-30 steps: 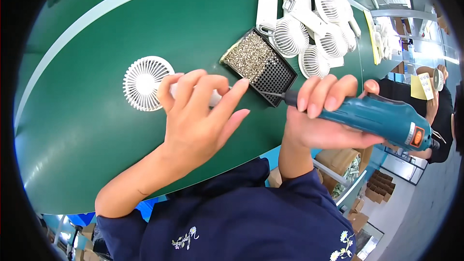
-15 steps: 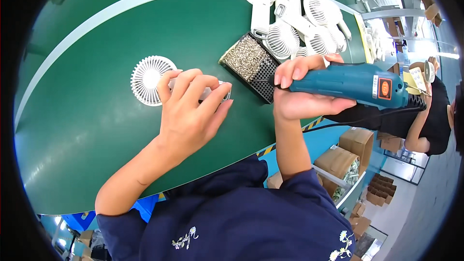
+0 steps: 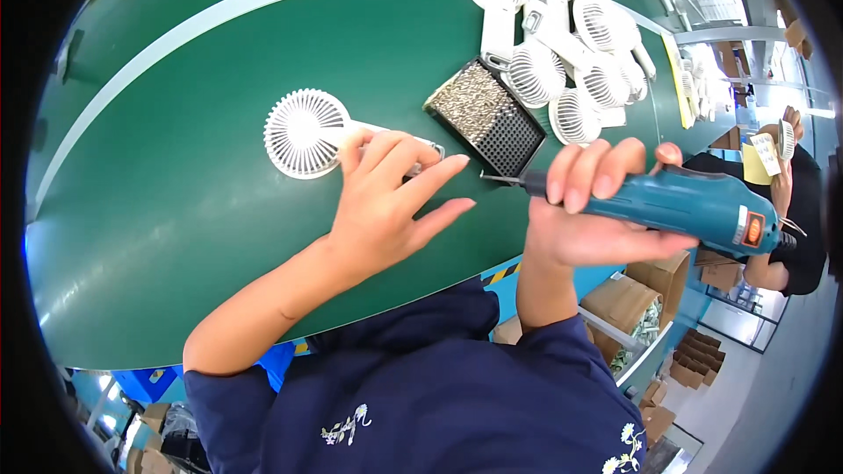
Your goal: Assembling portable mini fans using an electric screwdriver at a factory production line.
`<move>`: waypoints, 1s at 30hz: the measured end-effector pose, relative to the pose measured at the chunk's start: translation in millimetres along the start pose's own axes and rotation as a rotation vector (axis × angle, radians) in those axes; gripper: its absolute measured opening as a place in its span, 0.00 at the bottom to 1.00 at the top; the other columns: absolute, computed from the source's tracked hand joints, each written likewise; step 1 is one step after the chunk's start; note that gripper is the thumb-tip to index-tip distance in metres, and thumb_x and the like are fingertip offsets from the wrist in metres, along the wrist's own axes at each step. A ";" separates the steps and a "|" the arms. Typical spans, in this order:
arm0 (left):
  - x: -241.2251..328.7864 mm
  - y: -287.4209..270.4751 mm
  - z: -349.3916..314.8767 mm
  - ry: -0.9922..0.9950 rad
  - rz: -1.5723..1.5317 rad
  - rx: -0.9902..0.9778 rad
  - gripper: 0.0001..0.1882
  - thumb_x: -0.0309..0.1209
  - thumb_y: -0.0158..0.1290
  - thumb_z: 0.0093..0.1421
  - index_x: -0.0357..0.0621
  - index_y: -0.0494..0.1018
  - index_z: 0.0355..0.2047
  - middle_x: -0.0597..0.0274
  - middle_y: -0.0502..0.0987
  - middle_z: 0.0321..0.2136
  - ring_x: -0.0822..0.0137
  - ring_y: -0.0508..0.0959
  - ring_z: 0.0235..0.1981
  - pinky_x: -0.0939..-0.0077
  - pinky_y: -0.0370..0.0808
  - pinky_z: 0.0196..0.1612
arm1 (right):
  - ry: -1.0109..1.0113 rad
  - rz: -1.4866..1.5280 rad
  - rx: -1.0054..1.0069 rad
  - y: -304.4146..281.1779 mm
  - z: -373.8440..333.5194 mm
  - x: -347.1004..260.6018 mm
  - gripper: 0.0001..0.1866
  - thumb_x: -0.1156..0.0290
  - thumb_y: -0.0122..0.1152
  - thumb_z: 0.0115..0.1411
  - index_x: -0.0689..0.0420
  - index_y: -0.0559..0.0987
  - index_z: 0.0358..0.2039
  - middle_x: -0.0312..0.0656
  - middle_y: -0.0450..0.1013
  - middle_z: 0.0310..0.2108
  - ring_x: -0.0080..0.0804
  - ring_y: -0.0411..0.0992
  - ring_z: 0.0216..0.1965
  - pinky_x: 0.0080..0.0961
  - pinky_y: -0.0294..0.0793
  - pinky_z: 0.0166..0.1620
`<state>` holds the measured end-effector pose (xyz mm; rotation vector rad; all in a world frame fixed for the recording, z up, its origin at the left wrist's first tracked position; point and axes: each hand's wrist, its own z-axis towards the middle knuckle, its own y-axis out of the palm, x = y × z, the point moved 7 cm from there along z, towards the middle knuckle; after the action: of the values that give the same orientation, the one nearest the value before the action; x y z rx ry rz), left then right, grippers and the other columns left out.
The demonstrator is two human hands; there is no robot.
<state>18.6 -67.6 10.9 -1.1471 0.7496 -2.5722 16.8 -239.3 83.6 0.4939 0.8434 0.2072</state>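
Observation:
A white handheld fan [image 3: 303, 136] lies on the green table with its round slatted head to the left. My left hand [image 3: 379, 197] holds its handle, fingers curled over it, with thumb and forefinger spread apart near the handle's end. My right hand [image 3: 584, 211] is wrapped around a teal electric screwdriver [image 3: 689, 206]. Its thin bit [image 3: 499, 178] points left, beside the near corner of a black screw tray [image 3: 518, 136]. Small metal screws [image 3: 471, 104] fill the tray's far-left part; the rest shows a perforated plate. Whether a screw sits on the bit is too small to tell.
Several white fans [image 3: 562, 44] lie piled beyond the tray. At the right, another person [image 3: 803, 211] holds a fan and a yellow sheet [image 3: 757, 158]. Cardboard boxes [image 3: 622, 303] stand below the table's right edge, and a blue bin [image 3: 145, 384] at the lower left.
The screwdriver has come nearer to me relative to the tray, and its bit now shows. My left hand stays on the fan, its thumb and forefinger more spread. The whole view has shifted slightly.

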 end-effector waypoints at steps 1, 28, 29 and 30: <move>-2.7 1.3 0.5 -0.048 -0.055 -0.014 0.19 0.36 0.70 0.44 0.51 0.80 0.38 0.72 0.72 0.32 0.67 0.72 0.37 0.62 0.59 0.47 | 0.021 0.011 -0.038 4.0 -0.8 -1.3 0.39 0.28 0.40 0.62 0.53 0.65 0.52 0.35 0.64 0.22 0.21 0.62 0.14 0.20 0.62 0.15; 2.4 13.7 -18.3 0.160 -0.319 0.211 0.07 0.34 0.65 0.46 0.51 0.77 0.20 0.70 0.69 0.24 0.66 0.71 0.32 0.54 0.59 0.50 | 0.119 0.327 0.008 -23.5 -11.7 1.3 0.43 0.24 0.36 0.58 0.53 0.71 0.49 0.44 0.64 0.22 0.34 0.57 0.13 0.30 0.58 0.16; 1.9 14.7 -18.6 0.161 -0.315 0.213 0.07 0.34 0.65 0.46 0.51 0.77 0.20 0.70 0.69 0.24 0.66 0.71 0.32 0.54 0.59 0.50 | 0.119 0.331 0.006 -23.8 -11.4 2.1 0.43 0.24 0.36 0.58 0.53 0.71 0.49 0.44 0.64 0.22 0.34 0.57 0.13 0.30 0.58 0.16; 1.1 17.3 -19.6 0.161 -0.320 0.203 0.08 0.34 0.65 0.46 0.51 0.77 0.19 0.70 0.69 0.24 0.66 0.71 0.32 0.54 0.59 0.50 | 0.144 0.302 0.037 -26.5 -12.5 5.1 0.43 0.24 0.36 0.58 0.54 0.71 0.48 0.44 0.63 0.21 0.33 0.57 0.13 0.30 0.58 0.15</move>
<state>3.2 -75.6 -8.7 -1.0807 0.3439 -2.9505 10.3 -256.3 60.0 0.6466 0.9115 0.5102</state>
